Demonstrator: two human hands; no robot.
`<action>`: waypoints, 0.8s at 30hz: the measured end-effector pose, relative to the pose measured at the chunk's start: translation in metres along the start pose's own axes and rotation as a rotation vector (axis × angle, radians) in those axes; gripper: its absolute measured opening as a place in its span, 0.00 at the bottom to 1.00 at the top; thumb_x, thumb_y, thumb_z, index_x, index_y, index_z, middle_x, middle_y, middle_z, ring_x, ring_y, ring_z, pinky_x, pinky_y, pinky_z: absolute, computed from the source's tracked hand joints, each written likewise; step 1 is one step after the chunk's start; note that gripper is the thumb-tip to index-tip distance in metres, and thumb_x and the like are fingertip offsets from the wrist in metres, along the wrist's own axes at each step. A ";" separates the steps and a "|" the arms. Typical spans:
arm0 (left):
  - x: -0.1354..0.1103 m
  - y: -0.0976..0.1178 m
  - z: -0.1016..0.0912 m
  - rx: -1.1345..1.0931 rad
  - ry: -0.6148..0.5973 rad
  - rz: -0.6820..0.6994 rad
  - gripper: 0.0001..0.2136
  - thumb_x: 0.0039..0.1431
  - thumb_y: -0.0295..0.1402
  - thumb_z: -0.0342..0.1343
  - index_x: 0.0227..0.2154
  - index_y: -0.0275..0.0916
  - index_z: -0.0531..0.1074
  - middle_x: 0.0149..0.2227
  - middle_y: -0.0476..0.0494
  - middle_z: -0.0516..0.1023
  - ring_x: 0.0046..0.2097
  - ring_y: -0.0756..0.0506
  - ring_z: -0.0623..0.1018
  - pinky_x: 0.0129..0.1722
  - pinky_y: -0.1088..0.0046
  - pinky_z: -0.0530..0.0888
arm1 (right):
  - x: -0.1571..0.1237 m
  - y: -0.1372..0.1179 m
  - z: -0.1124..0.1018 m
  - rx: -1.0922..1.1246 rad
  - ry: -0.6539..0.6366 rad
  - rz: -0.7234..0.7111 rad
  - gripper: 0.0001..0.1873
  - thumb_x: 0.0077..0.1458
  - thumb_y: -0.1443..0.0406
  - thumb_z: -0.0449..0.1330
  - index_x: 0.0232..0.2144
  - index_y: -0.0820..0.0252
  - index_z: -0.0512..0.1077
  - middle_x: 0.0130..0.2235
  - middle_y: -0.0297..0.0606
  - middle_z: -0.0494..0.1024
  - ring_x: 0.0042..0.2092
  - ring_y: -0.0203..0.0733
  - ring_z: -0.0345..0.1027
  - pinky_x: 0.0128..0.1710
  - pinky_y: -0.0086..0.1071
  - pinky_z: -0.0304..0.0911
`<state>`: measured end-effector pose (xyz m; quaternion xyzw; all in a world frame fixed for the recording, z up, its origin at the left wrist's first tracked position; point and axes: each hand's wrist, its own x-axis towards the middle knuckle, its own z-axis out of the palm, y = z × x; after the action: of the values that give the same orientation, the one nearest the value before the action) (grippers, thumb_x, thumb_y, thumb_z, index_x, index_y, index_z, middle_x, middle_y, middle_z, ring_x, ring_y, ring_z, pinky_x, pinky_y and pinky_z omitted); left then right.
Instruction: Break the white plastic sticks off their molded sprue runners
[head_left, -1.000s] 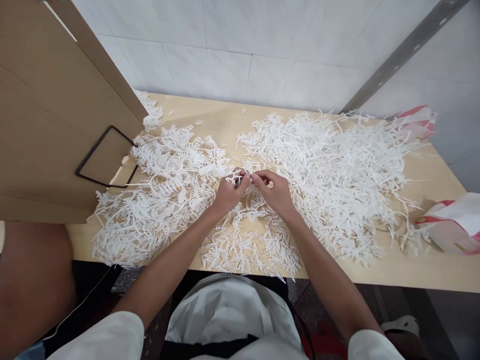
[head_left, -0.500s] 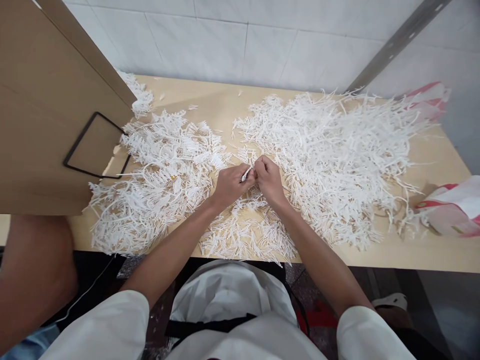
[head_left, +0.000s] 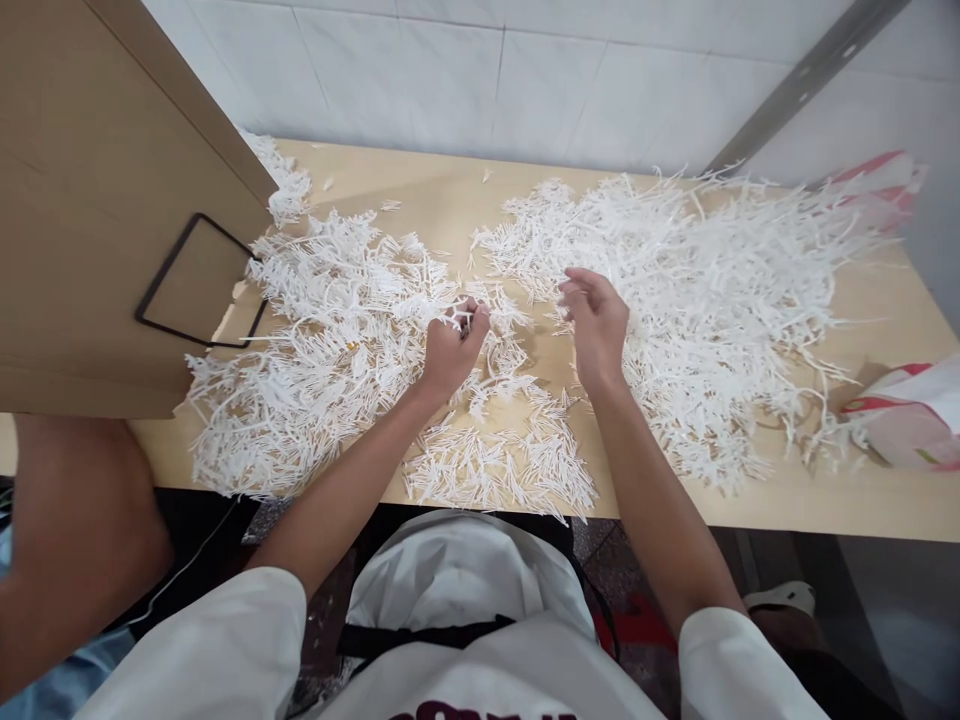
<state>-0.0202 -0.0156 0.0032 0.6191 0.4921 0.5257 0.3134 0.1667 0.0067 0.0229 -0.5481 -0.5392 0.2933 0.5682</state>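
Observation:
Fingers curled, my left hand [head_left: 450, 355] grips a thin white branched strip [head_left: 459, 319] above the middle of the table. My right hand [head_left: 602, 330] is raised at the inner edge of the large right heap of white strands [head_left: 697, 290]; its fingers are loosely bent and apart, with nothing visible in them. Left of my left hand spreads another heap of white strands [head_left: 322, 400]. Short loose white pieces [head_left: 499, 465] lie in front of me between my forearms.
A large cardboard box [head_left: 97, 220] with a black rectangular outline stands at the left, a person's bare arm [head_left: 82, 550] below it. Red-and-white plastic bags [head_left: 911, 415] lie at the right of the wooden table [head_left: 817, 505]. A tiled wall [head_left: 450, 80] closes the back.
My hands were together at the middle and have separated. The right one has moved right and its fingers have loosened. My left has shifted slightly left, still holding a white strip.

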 end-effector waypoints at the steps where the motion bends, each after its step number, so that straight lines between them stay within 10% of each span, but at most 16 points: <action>1: 0.001 0.001 0.000 -0.007 -0.009 -0.013 0.16 0.63 0.44 0.48 0.24 0.40 0.64 0.17 0.55 0.57 0.20 0.54 0.58 0.23 0.74 0.58 | -0.004 -0.005 0.002 -0.080 -0.039 -0.079 0.16 0.56 0.50 0.56 0.40 0.51 0.72 0.44 0.37 0.75 0.40 0.36 0.69 0.35 0.31 0.64; 7: -0.001 0.002 -0.001 -0.018 -0.062 0.061 0.14 0.63 0.42 0.48 0.26 0.39 0.67 0.19 0.54 0.62 0.23 0.54 0.62 0.26 0.74 0.61 | -0.024 -0.022 0.020 -0.253 -0.458 -0.218 0.16 0.60 0.52 0.53 0.39 0.52 0.75 0.40 0.36 0.79 0.42 0.38 0.70 0.43 0.36 0.64; 17: -0.007 0.005 0.002 0.077 -0.055 0.152 0.13 0.63 0.40 0.48 0.26 0.39 0.68 0.20 0.53 0.63 0.23 0.54 0.62 0.26 0.74 0.61 | -0.015 -0.012 0.018 0.119 -0.268 0.100 0.17 0.53 0.49 0.59 0.31 0.56 0.73 0.27 0.31 0.73 0.28 0.30 0.66 0.29 0.28 0.62; 24: -0.003 0.007 -0.001 -0.012 -0.017 0.058 0.15 0.64 0.43 0.47 0.25 0.39 0.66 0.19 0.54 0.59 0.23 0.54 0.59 0.25 0.74 0.59 | -0.016 -0.018 0.013 0.038 -0.485 0.091 0.19 0.53 0.49 0.59 0.36 0.56 0.76 0.35 0.35 0.78 0.32 0.32 0.70 0.33 0.30 0.65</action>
<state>-0.0194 -0.0203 0.0086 0.6357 0.4678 0.5322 0.3062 0.1458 -0.0081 0.0332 -0.4745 -0.6290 0.4516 0.4186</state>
